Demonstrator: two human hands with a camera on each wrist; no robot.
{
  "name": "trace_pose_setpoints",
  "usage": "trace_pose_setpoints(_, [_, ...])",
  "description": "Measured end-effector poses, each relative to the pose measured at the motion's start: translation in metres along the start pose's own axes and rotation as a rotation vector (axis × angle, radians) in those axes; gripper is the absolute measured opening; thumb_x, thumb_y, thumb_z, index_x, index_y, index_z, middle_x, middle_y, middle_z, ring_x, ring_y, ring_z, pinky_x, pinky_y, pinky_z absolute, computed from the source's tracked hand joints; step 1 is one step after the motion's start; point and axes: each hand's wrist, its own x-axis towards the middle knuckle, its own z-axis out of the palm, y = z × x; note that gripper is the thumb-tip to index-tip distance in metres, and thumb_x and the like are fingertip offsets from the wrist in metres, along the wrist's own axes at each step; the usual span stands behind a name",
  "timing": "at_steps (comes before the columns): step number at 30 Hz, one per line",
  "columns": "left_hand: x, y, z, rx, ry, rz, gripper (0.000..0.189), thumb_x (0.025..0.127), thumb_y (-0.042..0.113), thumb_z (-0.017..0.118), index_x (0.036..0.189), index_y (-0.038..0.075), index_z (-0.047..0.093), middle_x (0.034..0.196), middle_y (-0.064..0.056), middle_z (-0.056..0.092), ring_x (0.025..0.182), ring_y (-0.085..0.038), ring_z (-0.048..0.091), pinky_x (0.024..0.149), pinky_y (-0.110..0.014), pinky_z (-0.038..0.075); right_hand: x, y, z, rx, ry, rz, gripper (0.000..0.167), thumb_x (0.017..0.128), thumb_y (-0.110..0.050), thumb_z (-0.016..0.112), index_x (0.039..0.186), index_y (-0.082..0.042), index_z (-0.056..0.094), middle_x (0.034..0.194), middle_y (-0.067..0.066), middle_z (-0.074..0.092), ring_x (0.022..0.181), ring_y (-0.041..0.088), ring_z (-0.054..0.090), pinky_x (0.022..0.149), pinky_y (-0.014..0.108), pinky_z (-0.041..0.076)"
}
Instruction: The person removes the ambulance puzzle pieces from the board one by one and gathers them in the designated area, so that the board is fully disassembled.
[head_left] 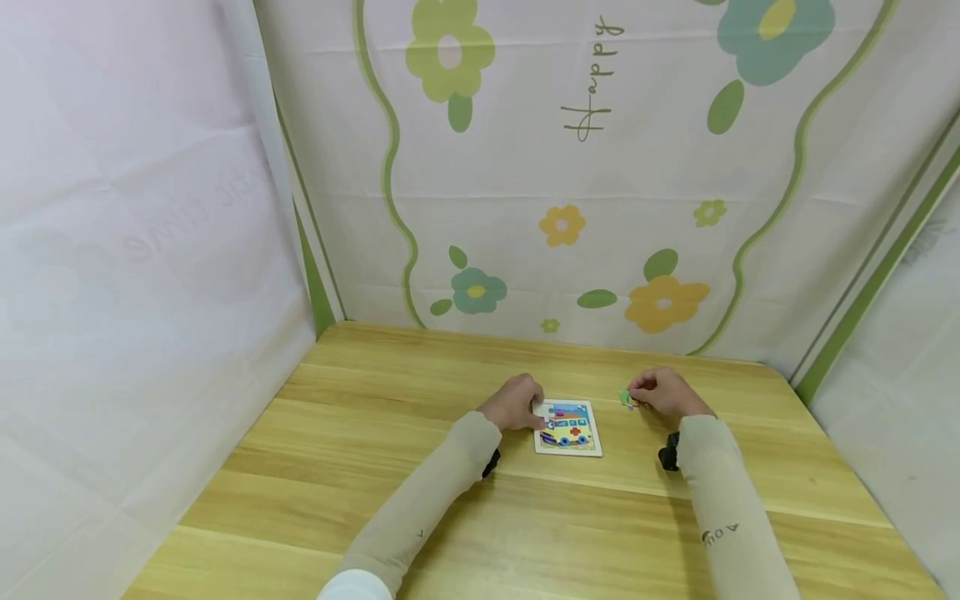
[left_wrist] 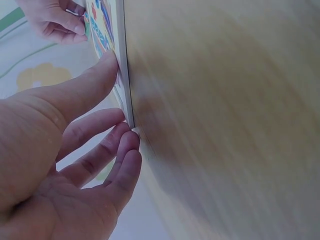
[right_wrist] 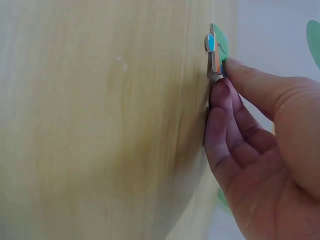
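A small square jigsaw puzzle in a white frame lies flat on the table, showing a yellow vehicle with a red cross. My left hand holds its left side; in the left wrist view the thumb lies on the face near the edge and the other fingers curl at the corner. To the right of the frame, my right hand pinches a green jigsaw piece between thumb and fingers, close to the tabletop. The piece has a blue-faced knob on one side, and the fingertips hide its lower part.
The wood-grain table runs back to a white cloth wall printed with flowers. More white cloth hangs along the left side and on the right. A black wrist device sits at my right cuff.
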Motion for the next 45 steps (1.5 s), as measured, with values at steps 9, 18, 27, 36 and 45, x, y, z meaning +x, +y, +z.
trace_pose_setpoints(9, [0.002,0.002,0.0,0.025,0.001,-0.008,0.031,0.091,0.024,0.086,0.112,0.004,0.076,0.113,-0.007,0.066,0.09,-0.012,0.048,0.083,-0.024,0.046,-0.002,-0.009,-0.008,-0.028,-0.011,0.014,0.021,0.108,-0.02,0.062,0.111,-0.005,0.076,0.113,0.014,0.073,0.104,0.028,0.065,0.095,0.051,0.053])
trace_pose_setpoints(18, [0.001,0.002,-0.003,0.024,0.008,-0.014,0.03,0.091,0.023,0.086,0.112,0.005,0.076,0.11,-0.005,0.065,0.09,-0.013,0.048,0.083,-0.025,0.047,0.003,-0.047,-0.007,-0.08,-0.072,-0.116,0.019,0.103,-0.012,0.068,0.114,0.003,0.073,0.109,0.016,0.074,0.099,0.026,0.069,0.087,0.045,0.058])
trace_pose_setpoints(27, [0.002,0.004,-0.002,0.026,-0.003,-0.027,0.03,0.09,0.023,0.087,0.111,0.005,0.076,0.111,-0.006,0.065,0.089,-0.012,0.049,0.082,-0.025,0.047,0.017,-0.089,0.018,-0.127,-0.197,-0.253,0.01,0.095,-0.004,0.075,0.105,-0.001,0.075,0.098,0.006,0.074,0.089,0.014,0.066,0.083,0.036,0.059])
trace_pose_setpoints(36, [0.006,0.002,0.001,0.051,-0.007,-0.022,0.03,0.09,0.025,0.087,0.11,0.005,0.077,0.107,-0.003,0.065,0.089,-0.011,0.05,0.083,-0.023,0.049,0.015,-0.117,0.032,-0.195,-0.326,-0.287,0.008,0.095,-0.003,0.077,0.103,-0.003,0.077,0.1,0.009,0.076,0.089,0.014,0.067,0.083,0.033,0.06])
trace_pose_setpoints(45, [0.005,-0.004,0.003,0.01,0.0,0.008,0.036,0.089,0.024,0.088,0.116,0.003,0.077,0.112,-0.007,0.067,0.092,-0.011,0.052,0.089,-0.026,0.052,0.012,-0.117,0.038,-0.256,-0.315,-0.286,0.008,0.095,-0.004,0.078,0.103,-0.004,0.077,0.101,0.007,0.076,0.089,0.012,0.065,0.085,0.034,0.06])
